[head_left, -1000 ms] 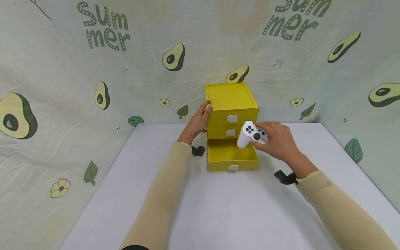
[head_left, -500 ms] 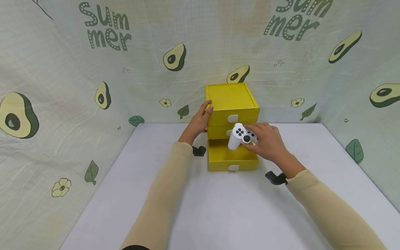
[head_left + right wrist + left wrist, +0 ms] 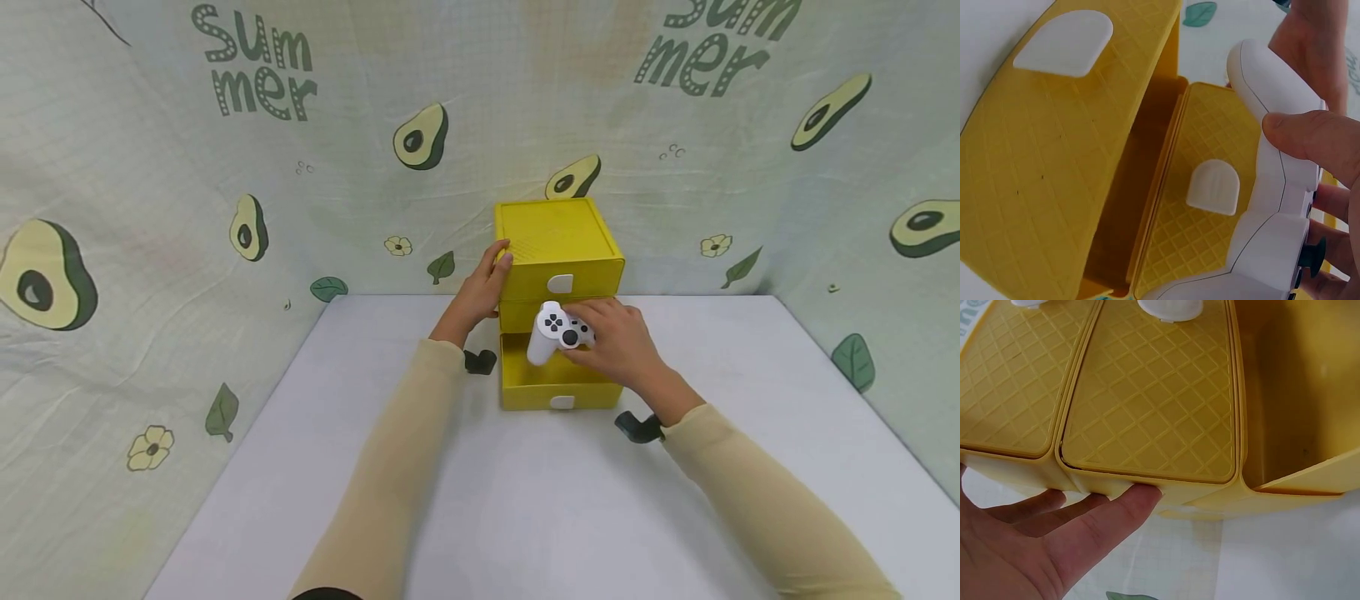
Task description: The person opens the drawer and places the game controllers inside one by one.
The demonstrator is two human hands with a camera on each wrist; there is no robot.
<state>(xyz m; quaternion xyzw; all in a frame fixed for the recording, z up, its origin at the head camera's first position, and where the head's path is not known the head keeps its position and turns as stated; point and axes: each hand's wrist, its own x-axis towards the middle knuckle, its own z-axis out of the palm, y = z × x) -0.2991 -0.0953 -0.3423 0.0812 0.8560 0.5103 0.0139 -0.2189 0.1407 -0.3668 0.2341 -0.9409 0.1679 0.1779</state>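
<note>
A yellow three-drawer box (image 3: 558,233) with white tabs stands at the back of the table, its bottom drawer (image 3: 558,395) pulled out and the upper two closed. My left hand (image 3: 480,292) rests against the left side of the box, its fingers extended along the wall, as the left wrist view also shows. In my right hand (image 3: 618,342) a white game controller (image 3: 552,332) is pinched between thumb and fingers, above the open drawer and in front of the middle drawer (image 3: 1207,125). Part of the drawer's inside is hidden behind the controller and hand.
The white table (image 3: 480,500) runs back to a hanging cloth (image 3: 337,183) printed with avocados, leaves and lettering, close behind the box. Dark camera mounts show at the left wrist (image 3: 480,362) and right wrist (image 3: 639,427).
My right hand has carried the game controller to the left and slightly down, from the drawer's right part toward its left part. The left hand has stayed on the box.
</note>
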